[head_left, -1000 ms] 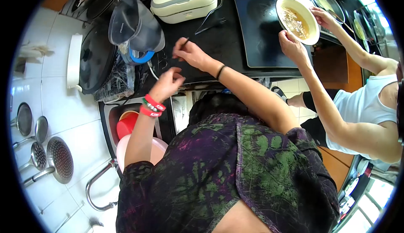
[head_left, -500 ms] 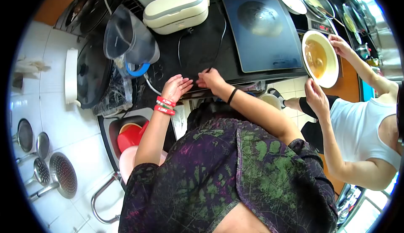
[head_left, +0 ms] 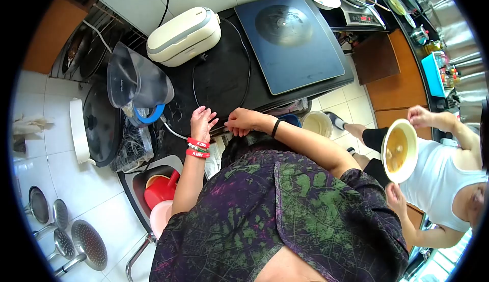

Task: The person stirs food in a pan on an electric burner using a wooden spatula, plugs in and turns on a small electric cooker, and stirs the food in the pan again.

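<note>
My left hand (head_left: pixel 202 124), with red bands at its wrist, is near the front edge of the black counter (head_left: pixel 219 86), palm partly up, fingers apart and holding nothing. Close to its right, my right hand (head_left: pixel 243 121) has its fingers curled together at the same edge; what they hold, if anything, is hidden. A black cable runs behind both hands from the cream lunch box (head_left: pixel 184 36). Left of the box stands a clear jug (head_left: pixel 137 81) with a blue handle. The flat dark cooktop (head_left: pixel 288 40) lies to the right.
At the right, another person in a white top (head_left: pixel 438 172) holds a bowl of soup (head_left: pixel 400 150). A sink (head_left: pixel 137 190) with a red scoop (head_left: pixel 160 190) is at lower left. A bucket (head_left: pixel 317 124) stands on the floor. Strainers (head_left: pixel 89 244) hang on the left wall.
My hands have drawn back from over the counter to its front edge. The other person has moved away to the right and down with the bowl. The view has shifted too.
</note>
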